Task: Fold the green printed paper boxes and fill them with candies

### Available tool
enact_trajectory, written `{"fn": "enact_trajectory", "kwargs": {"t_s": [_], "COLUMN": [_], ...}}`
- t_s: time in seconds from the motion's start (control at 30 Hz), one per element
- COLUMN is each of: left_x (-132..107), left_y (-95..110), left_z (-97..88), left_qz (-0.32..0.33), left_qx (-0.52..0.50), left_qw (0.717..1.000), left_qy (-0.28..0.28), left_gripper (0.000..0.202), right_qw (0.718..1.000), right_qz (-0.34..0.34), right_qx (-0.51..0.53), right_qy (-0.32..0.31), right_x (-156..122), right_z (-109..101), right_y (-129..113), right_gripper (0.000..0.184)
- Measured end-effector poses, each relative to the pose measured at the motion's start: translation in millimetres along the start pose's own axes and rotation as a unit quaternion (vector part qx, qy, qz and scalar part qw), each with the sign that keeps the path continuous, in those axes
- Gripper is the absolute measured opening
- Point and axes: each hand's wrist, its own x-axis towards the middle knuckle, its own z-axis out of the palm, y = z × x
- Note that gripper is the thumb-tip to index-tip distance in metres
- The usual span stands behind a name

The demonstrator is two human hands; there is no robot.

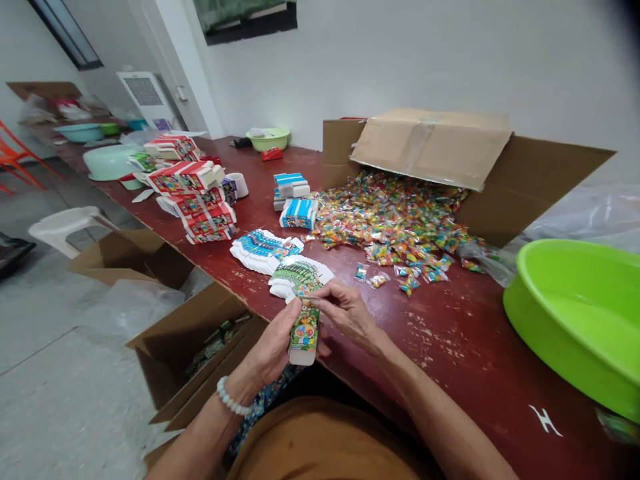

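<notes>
My left hand (273,340) is wrapped round a small green printed carton (304,331), tilted toward me with a white flap at its near end. My right hand (345,313) pinches the far end of the same carton, thumb and finger at its edge. Just beyond lies a fanned stack of flat green cartons (299,270). Beside that, farther left, is a fan of flat blue cartons (263,248). To the right, a large heap of small wrapped candies (385,213) spills from a cardboard box (430,150) lying on its side. The inside of the held carton is hidden.
Red cartons (193,190) are stacked at the left of the dark red table (370,333), with blue cartons (299,213) near the heap. A green basin (560,320) stands at right. An open cardboard box (150,347) sits below the table's left edge, near a white stool (75,227).
</notes>
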Motion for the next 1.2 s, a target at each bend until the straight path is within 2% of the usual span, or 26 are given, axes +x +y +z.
{"fn": "enact_trajectory", "kwargs": {"t_s": [0.07, 0.17, 0.27, 0.37, 0.5, 0.63, 0.77, 0.9, 1.1, 1.2], "left_x": [1, 4, 8, 11, 11, 11, 12, 12, 15, 15], "left_y": [-2, -5, -8, -9, -10, -13, -13, -9, -9, -10], "left_z": [0.7, 2.5, 4.5, 4.1, 1.4, 1.7, 4.8, 5.9, -2.1, -5.6], "left_qz": [-0.046, -0.066, -0.033, 0.015, 0.034, 0.007, -0.030, -0.015, -0.001, -0.006], "left_qx": [-0.013, -0.015, 0.024, 0.066, 0.084, 0.038, 0.020, 0.048, 0.085, 0.103], "left_qw": [0.999, 0.997, 0.999, 0.997, 0.995, 0.999, 0.999, 0.999, 0.996, 0.995], "left_qy": [0.004, 0.022, 0.027, 0.031, 0.034, 0.022, 0.007, 0.012, 0.012, 0.011], "left_gripper": [0.057, 0.063, 0.068, 0.069, 0.064, 0.057, 0.063, 0.063, 0.060, 0.061], "right_qw": [0.997, 0.997, 0.992, 0.987, 0.990, 0.993, 0.988, 0.982, 0.996, 0.994], "right_qz": [-0.023, 0.037, 0.120, 0.148, 0.117, 0.091, 0.139, 0.173, 0.092, 0.111], "right_qx": [-0.073, -0.064, 0.007, 0.066, 0.074, 0.053, 0.060, 0.072, -0.007, 0.001], "right_qy": [-0.019, -0.027, -0.024, -0.008, -0.007, -0.046, -0.015, 0.002, 0.001, -0.014], "right_x": [-1, 1, 9, 14, 8, -1, 2, 8, 6, 6], "right_z": [0, 0, -2, -3, 0, 3, 0, -3, -2, -2], "right_y": [-3, -7, -9, -10, -9, -9, -8, -7, -5, -4], "right_gripper": [0.022, 0.021, 0.017, 0.021, 0.020, 0.021, 0.023, 0.029, 0.022, 0.021]}}
